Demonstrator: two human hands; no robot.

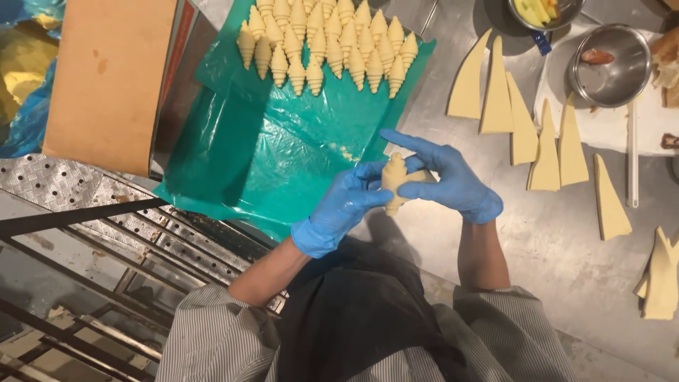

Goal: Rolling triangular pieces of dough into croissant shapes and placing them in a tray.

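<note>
Rolled dough croissant (395, 182), pale and unbaked, sits upright between both blue-gloved hands, held above the near edge of the green plastic sheet (283, 155) where it meets the steel worktop (566, 233). Left hand (344, 204) has its grip closed around the lower left side of the piece, fingers curled against it. Right hand (445, 180) pinches the right side with thumb and lower fingers, while its index finger stretches out straight past the top. Farther up the sheet lie rows of shaped croissants (325, 42), packed close together. To the right on the worktop, cut dough triangles (523, 120) lie side by side, with a metal bowl (610, 65) beyond them. A tan cardboard box (106, 78) stands left of the sheet.
</note>
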